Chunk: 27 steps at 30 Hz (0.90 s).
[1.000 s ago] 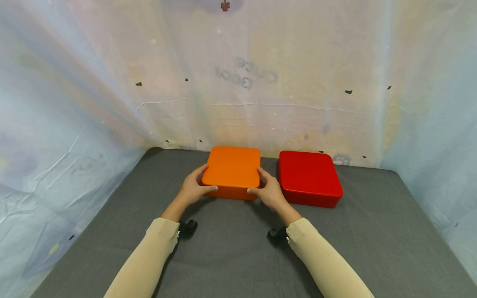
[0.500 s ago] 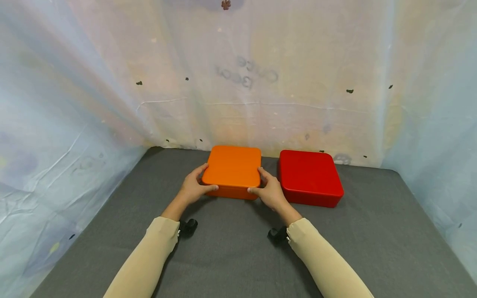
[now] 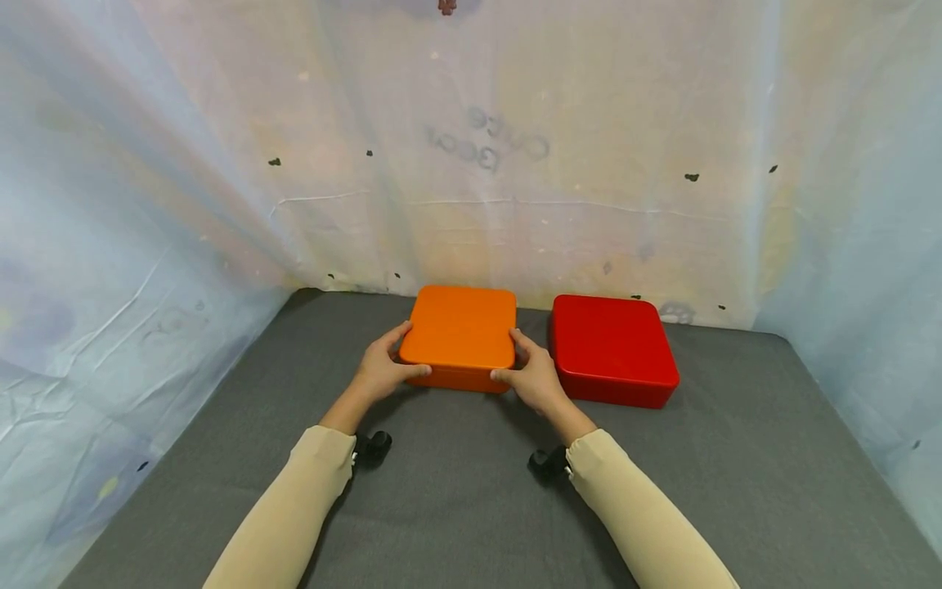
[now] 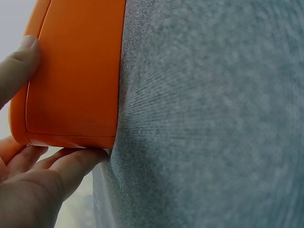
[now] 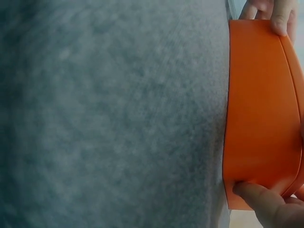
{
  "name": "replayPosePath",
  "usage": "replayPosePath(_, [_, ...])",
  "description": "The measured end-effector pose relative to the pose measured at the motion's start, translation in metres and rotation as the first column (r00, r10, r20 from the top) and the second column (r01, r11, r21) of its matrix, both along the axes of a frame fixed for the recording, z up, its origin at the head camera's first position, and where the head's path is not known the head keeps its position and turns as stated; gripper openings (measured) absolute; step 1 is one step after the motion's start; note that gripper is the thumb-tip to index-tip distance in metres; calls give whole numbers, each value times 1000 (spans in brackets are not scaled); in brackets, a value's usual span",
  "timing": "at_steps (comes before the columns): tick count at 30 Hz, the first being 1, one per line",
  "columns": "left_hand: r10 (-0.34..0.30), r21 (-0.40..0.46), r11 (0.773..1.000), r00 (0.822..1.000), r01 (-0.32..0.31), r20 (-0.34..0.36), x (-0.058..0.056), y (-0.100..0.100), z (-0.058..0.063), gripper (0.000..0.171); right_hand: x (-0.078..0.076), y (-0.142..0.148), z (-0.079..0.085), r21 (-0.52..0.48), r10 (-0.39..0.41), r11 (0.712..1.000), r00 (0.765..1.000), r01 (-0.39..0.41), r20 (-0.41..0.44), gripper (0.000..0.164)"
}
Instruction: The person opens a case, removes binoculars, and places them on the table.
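Note:
An orange lidded box with rounded corners rests on the grey cloth near the back of the table. My left hand holds its front left corner, thumb on the front face and fingers along the left side. At the opposite front corner, my right hand grips likewise. The left wrist view shows the thin lid seam on the box, with a thumb near it. In the right wrist view, one thumb presses low on the front of the box. The lid is on.
A red box of similar shape stands just right of the orange one. Grey cloth covers the table. A pale patterned curtain hangs behind the back edge and along both sides.

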<state>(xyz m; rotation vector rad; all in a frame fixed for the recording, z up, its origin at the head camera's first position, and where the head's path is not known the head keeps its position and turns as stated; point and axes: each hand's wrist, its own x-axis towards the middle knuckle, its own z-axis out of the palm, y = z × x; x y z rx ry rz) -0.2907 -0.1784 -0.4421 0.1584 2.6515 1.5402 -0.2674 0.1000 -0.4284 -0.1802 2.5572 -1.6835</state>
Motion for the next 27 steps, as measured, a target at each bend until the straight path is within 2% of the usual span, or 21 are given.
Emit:
replayPosePath(10, [-11, 28, 1000, 1000, 12, -20, 3, 2, 2, 98, -1, 0, -2, 9, -10, 1000, 1000, 11, -19, 88])
replayPosePath(18, [-21, -55, 998, 999, 19, -39, 3, -1, 4, 101, 0, 1, 2, -31, 7, 999, 1000, -6, 15, 87])
replayPosePath(27, [-24, -57, 998, 1000, 23, -16, 4, -6, -2, 101, 1, -1, 0, -20, 17, 1000, 1000, -17, -13, 85])
